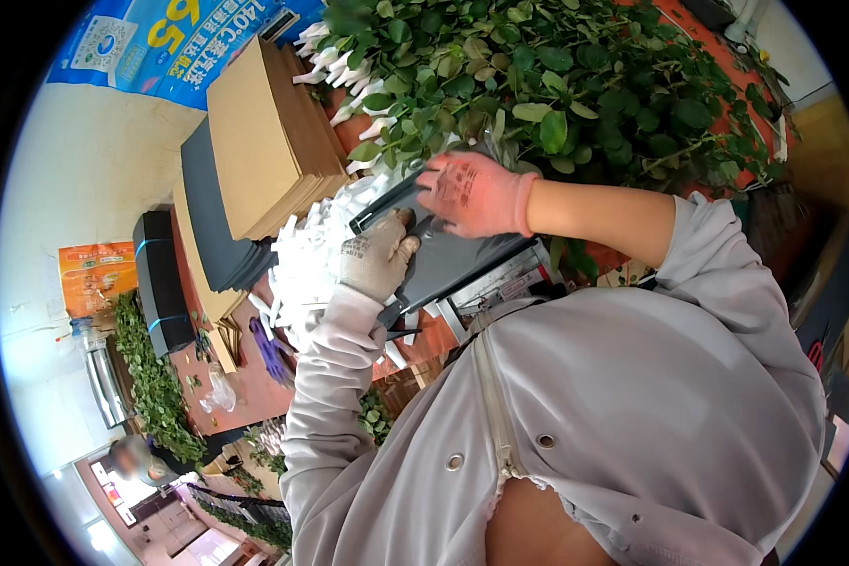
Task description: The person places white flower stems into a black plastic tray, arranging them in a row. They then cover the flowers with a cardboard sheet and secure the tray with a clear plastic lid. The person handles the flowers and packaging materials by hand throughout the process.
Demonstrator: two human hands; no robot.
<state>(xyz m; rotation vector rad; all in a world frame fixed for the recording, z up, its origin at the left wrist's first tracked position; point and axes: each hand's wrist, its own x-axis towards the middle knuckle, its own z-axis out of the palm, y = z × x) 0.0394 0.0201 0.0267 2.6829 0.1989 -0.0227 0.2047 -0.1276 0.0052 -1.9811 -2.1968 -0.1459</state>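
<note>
My left hand [378, 258], in a whitish glove, has its thumb and fingers curled around the near left edge of a dark grey sheet [453, 265]. My right hand [475, 194], in a pink glove with printed writing, lies palm down over the sheet's far part, its fingers apart near a black edge strip [385, 201]. What lies under that palm is hidden. A metal frame [499, 286] with a labelled panel shows below the sheet, close to my body. White foam sleeves [311, 262] are heaped left of my left hand.
Leafy green stems [538, 85] cover the far tabletop, several ending in white foam covers [336, 67]. Stacks of brown cardboard [255, 141] and dark sheets [216, 205] stand left. Purple gloves [272, 354] and a black bundle [161, 283] lie nearer. A person [138, 460] is in the background.
</note>
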